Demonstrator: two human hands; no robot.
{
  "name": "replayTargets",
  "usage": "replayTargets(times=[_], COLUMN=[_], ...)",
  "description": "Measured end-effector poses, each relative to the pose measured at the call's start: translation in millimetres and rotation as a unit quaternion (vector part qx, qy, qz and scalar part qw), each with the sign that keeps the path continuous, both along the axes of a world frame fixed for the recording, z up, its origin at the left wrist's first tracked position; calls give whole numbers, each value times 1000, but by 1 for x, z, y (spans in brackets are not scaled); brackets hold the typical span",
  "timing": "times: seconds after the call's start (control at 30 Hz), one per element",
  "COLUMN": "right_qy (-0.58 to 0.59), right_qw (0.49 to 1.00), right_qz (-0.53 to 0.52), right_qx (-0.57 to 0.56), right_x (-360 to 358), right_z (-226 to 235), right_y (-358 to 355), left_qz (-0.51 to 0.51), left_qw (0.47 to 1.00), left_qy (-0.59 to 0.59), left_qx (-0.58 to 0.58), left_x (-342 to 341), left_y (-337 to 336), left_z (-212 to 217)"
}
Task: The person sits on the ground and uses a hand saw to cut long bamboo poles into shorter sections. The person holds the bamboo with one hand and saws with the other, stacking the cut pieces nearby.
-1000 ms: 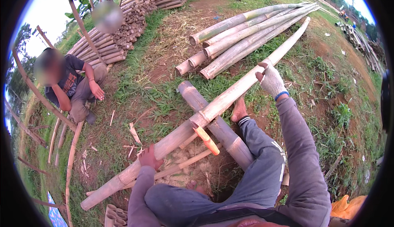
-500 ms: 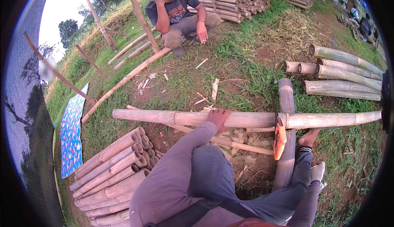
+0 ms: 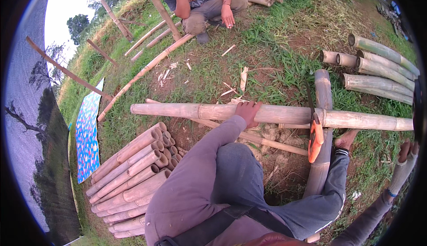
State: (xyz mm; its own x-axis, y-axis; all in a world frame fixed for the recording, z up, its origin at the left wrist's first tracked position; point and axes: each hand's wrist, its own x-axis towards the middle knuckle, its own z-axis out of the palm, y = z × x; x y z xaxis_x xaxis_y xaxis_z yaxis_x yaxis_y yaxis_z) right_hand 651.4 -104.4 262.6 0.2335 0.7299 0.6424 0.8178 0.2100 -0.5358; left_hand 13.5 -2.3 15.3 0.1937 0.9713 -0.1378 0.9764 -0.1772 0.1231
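A long bamboo pole (image 3: 284, 114) lies crosswise in front of me, resting on a thicker bamboo log (image 3: 318, 175). My left hand (image 3: 248, 113) is wrapped over the pole left of the log. A hand saw with an orange handle (image 3: 316, 140) stands on edge against the pole beside the log; neither hand touches it. At the right rim, my right hand (image 3: 405, 158), in a pale fingerless glove, reaches out below the pole's right part. Its fingers are partly bent and seem to hold nothing. My bare foot (image 3: 346, 138) is beside the log, just under the pole.
Cut bamboo pieces (image 3: 133, 179) are stacked at left, with more bamboo lengths (image 3: 378, 84) at right. A split strip (image 3: 271, 146) passes under the pole. Across from me a person (image 3: 202, 8) squats near wood chips (image 3: 167, 75). A blue patterned cloth (image 3: 88, 135) hangs at far left.
My right hand has swung from beside my foot out to the right rim. The left hand keeps its hold on the pole. The whole view has shifted slightly.
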Motion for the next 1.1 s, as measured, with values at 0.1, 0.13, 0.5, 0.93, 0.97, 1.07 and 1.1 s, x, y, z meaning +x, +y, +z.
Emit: replayTargets(times=[0.1, 0.13, 0.5, 0.93, 0.97, 1.07, 1.1], right_qy=[-27, -158, -204, 197, 195, 98, 56], right_qw=[967, 943, 819, 945, 913, 942, 961], right_qz=[62, 33, -95, -249, -342, -261, -193], right_qx=[-244, -292, -528, 83, 104, 184, 188], right_x=[-63, -59, -116, -52, -45, -40, -43], right_z=[-112, -163, -272, -208, -157, -50, -16], right_y=[9, 3, -35, -7, -13, 9, 24], left_qz=[10, 7, 10, 20, 18, 21, 17], left_qw=[1000, 1000, 1000, 999, 1000, 999, 1000], left_qy=[11, 9, 11, 25, 23, 23, 23], left_qx=[1, 0, -7, 2, -1, -9, -4], left_x=[-13, -10, -10, -22, -19, -10, -7], left_y=[-7, -5, -8, -17, -12, -12, -7], left_z=[5, 6, 7, -4, 0, 3, 7])
